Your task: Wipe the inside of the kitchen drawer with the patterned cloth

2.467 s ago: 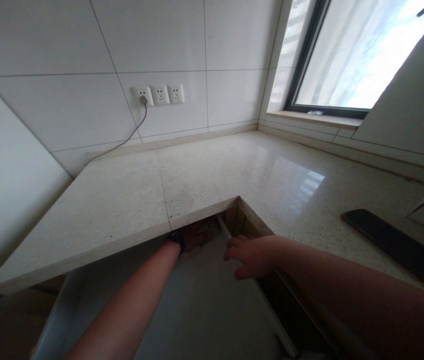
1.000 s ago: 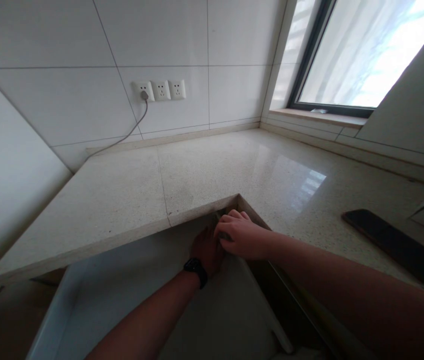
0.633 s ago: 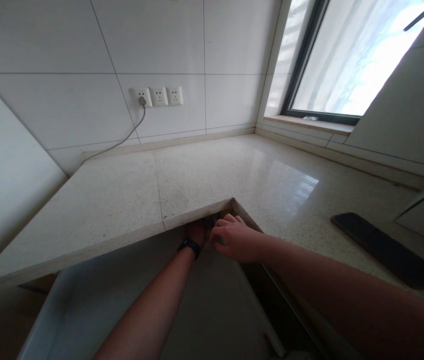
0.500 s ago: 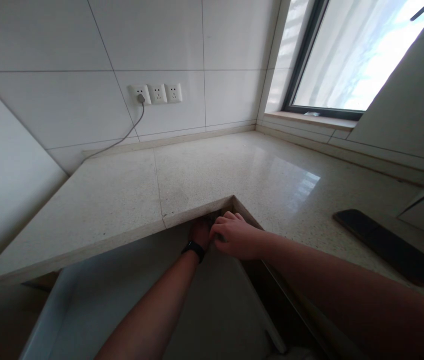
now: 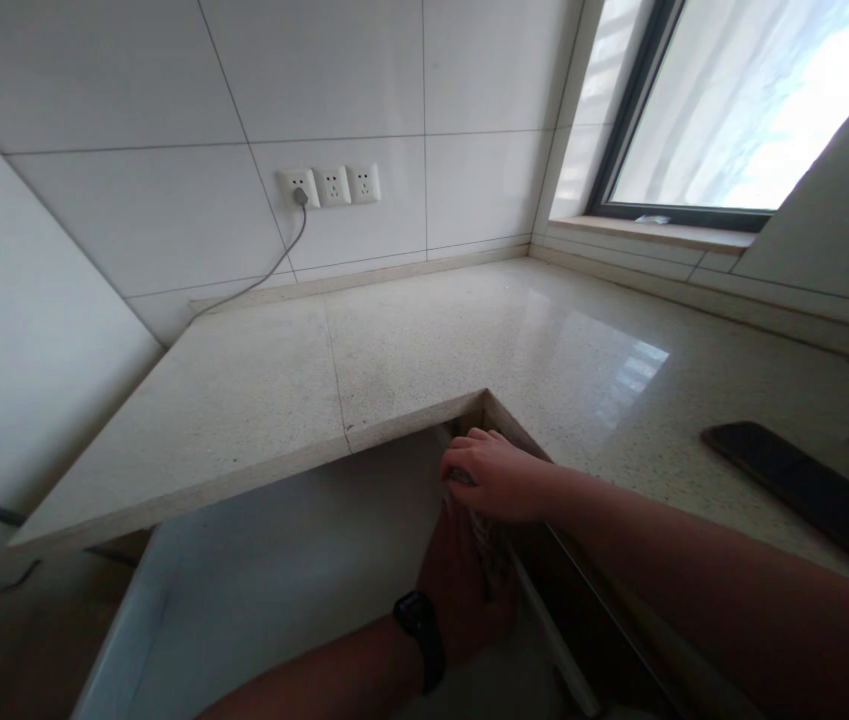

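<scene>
At the inner corner of the counter, my right hand [image 5: 495, 475] has its fingers curled over the top end of a narrow, light-and-dark mottled thing [image 5: 482, 530], whose kind I cannot make out. My left hand [image 5: 465, 590], with a black watch [image 5: 418, 615] on the wrist, lies lower down around the same thing, its thumb and fingers on either side. Both hands are below the counter's edge, over a pale flat panel [image 5: 281, 570]. Shadow and the hands hide much of the held thing.
The speckled stone countertop [image 5: 424, 340] bends at a corner in front of me. A dark flat slab [image 5: 806, 490] lies on its right part. A grey cord [image 5: 274, 265] runs from the wall sockets [image 5: 332, 186] behind the left counter. A window [image 5: 724, 120] is at the right.
My left hand has come out from under the counter corner toward me, and the mottled thing now shows between the hands. My right hand stays near the corner. The view has shifted slightly.
</scene>
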